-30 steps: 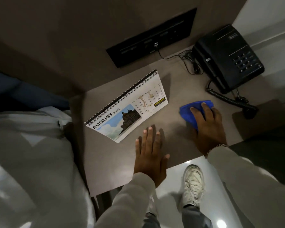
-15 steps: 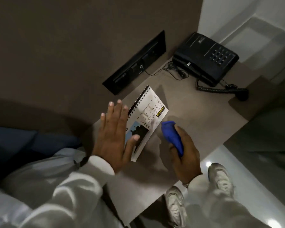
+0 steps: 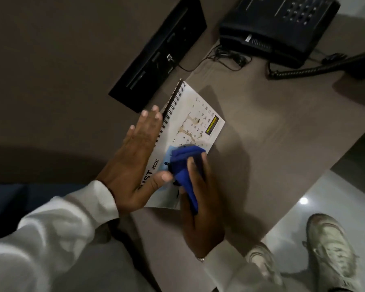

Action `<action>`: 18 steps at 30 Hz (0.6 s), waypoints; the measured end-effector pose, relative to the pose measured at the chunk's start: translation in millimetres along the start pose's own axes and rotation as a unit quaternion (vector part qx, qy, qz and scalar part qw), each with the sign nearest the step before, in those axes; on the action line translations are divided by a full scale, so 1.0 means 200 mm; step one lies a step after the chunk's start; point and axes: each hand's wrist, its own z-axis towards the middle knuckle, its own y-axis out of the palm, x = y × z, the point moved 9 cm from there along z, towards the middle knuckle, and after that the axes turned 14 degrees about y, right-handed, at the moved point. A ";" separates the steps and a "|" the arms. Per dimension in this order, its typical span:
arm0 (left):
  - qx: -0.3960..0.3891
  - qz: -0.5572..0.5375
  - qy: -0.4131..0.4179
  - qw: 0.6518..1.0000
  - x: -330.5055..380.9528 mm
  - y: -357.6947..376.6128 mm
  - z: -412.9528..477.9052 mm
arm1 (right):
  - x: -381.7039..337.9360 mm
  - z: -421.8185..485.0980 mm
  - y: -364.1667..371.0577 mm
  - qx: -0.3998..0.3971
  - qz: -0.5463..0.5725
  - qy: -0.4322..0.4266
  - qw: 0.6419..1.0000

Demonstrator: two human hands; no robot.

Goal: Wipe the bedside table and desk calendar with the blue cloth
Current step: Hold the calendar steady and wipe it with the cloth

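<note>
The desk calendar (image 3: 193,123) stands on the grey-brown worktop (image 3: 272,131), its spiral binding along the far-left edge and its printed face turned toward the right. The left hand (image 3: 135,163) lies flat against the calendar's left part with fingers straight and together, thumb spread across the page near the lettering; it grips nothing. The right hand (image 3: 198,199) is closed around the bunched blue cloth (image 3: 184,165), pressing the cloth onto the near part of the calendar's face, just right of the left thumb. At the far right of the worktop sits a black telephone (image 3: 282,28), its coiled cord (image 3: 303,70) trailing to the right. A black wall panel (image 3: 158,53) is mounted far left of the calendar. Pale shoes (image 3: 333,256) stand on the glossy floor at the near right.
</note>
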 end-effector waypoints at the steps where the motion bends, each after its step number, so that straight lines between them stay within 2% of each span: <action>1: -0.001 -0.003 0.002 1.000 0.00 0.00 0.00 | -0.01 -0.02 0.04 -0.003 -0.007 -0.006 1.000; 5: -0.008 -0.018 -0.010 1.000 0.00 0.02 0.02 | -0.03 -0.04 0.16 0.000 -0.025 -0.002 1.000; 9: -0.018 -0.011 -0.012 1.000 0.01 0.01 0.02 | -0.08 0.12 0.12 0.015 0.006 -0.014 1.000; 14: -0.018 -0.003 -0.012 1.000 0.02 0.01 0.02 | -0.01 0.25 0.07 0.023 -0.014 0.067 0.997; 18: 0.008 0.012 -0.005 1.000 0.01 0.01 0.01 | -0.01 0.09 0.08 -0.008 -0.017 0.027 0.999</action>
